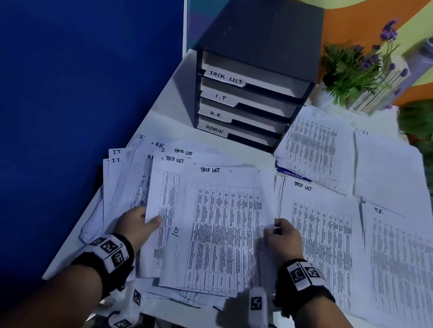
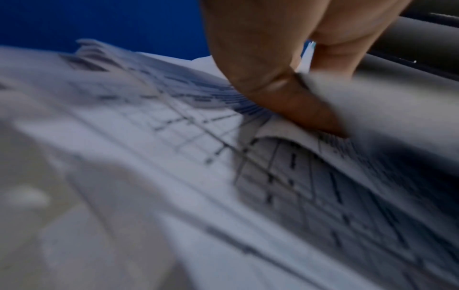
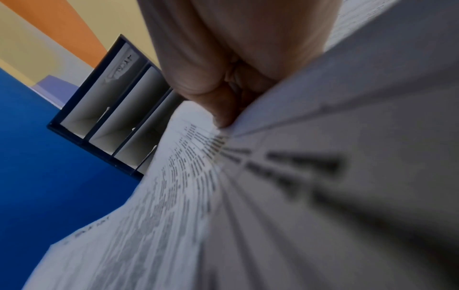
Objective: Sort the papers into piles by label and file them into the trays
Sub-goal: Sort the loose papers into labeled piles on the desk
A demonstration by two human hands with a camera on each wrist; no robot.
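My right hand pinches the right edge of the top TASK LIST sheet on the unsorted stack. My left hand grips the stack's left side, thumb on top. Separate one sheet only, then move it to the TASK LIST pile just right.

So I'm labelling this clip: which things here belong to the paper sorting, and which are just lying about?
Part of the job:
- unsorted stack, gripped by left hand
- top Task List sheet, pinched by right hand
- sorted piles
- labelled tray unit

Just lying about:
- potted plant
- rolled paper
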